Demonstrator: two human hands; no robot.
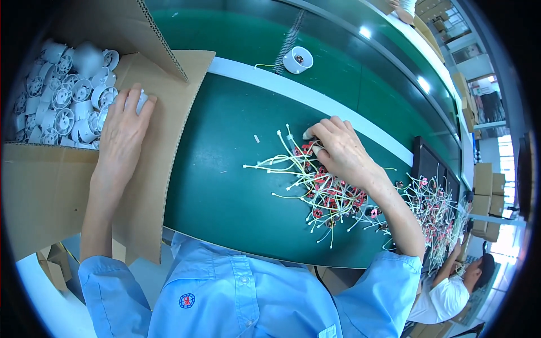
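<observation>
Over the inner edge of a cardboard box (141, 73) at the left, my left hand (123, 132) grips a white plastic cup (142, 101), mostly hidden by the fingers. Many similar white plastic cups (63, 97) with spoked bottoms fill the box. My right hand (346, 149), with pale covers on thumb and forefinger, is curled down on the near side of a pile of small red coils with pale wires (332, 197). Its fingertips pinch a red wired coil (307, 148) at the pile's upper edge; the exact hold is partly hidden.
Beyond the green table (208, 158) and its white rail (315, 101) runs a green conveyor belt (236, 34). On it stands a white cup with a coil inside (298, 59). A second coil heap (431, 208) lies right, beside a black tray (431, 163). A co-worker (451, 293) sits there.
</observation>
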